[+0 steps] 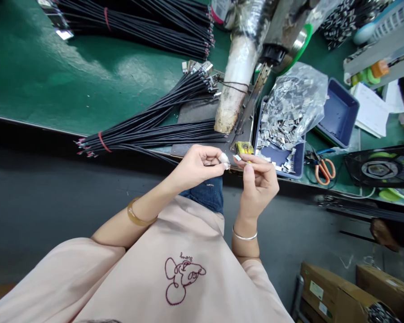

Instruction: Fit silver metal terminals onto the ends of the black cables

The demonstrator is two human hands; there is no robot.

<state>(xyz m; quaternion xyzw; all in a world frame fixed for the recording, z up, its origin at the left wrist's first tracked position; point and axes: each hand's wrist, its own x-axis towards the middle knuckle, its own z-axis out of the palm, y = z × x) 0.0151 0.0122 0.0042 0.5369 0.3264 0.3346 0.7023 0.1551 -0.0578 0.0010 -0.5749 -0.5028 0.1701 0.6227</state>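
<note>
My left hand (197, 167) is closed in a pinch, holding the metal end of a black cable (226, 164) near the bench's front edge. My right hand (259, 179) is also pinched, gripping a small metal shell piece (237, 157) right beside the cable end. The two pinches almost touch. Just behind them a yellow-tipped fixture (244, 147) sits on a dark plate (198, 114). A bundle of black cables (148, 128) tied with a red band lies to the left.
A blue tray (298, 159) holds a plastic bag of metal shells (289, 112). Orange-handled scissors (324, 169) and a small fan (380, 169) lie to the right. More cable bundles (138, 24) rest at the back of the green bench (54, 76). Cardboard boxes (336, 291) stand on the floor.
</note>
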